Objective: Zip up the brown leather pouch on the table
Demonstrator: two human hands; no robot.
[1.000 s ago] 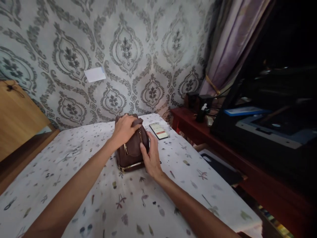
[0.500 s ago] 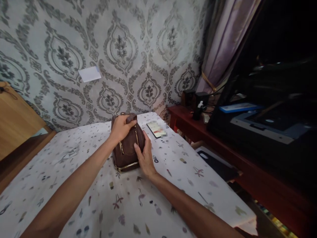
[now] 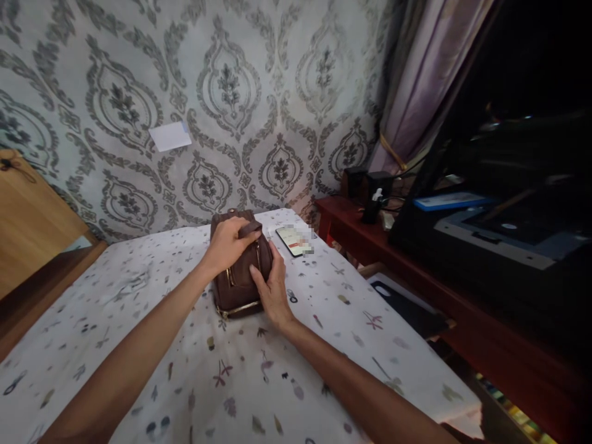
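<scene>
Brown bag (image 3: 239,292) points lengthwise toward the wall (image 3: 272,98), gripped by left hand (image 3: 227,242) and right hand (image 3: 274,288).

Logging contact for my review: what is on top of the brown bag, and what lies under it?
The left hand lies on top of the brown bag, at its handle. The bag sits on a white printed cloth; whatever its base covers is hidden.

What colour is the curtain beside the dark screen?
The curtain is pale purple; it shows best in the head view.
</scene>
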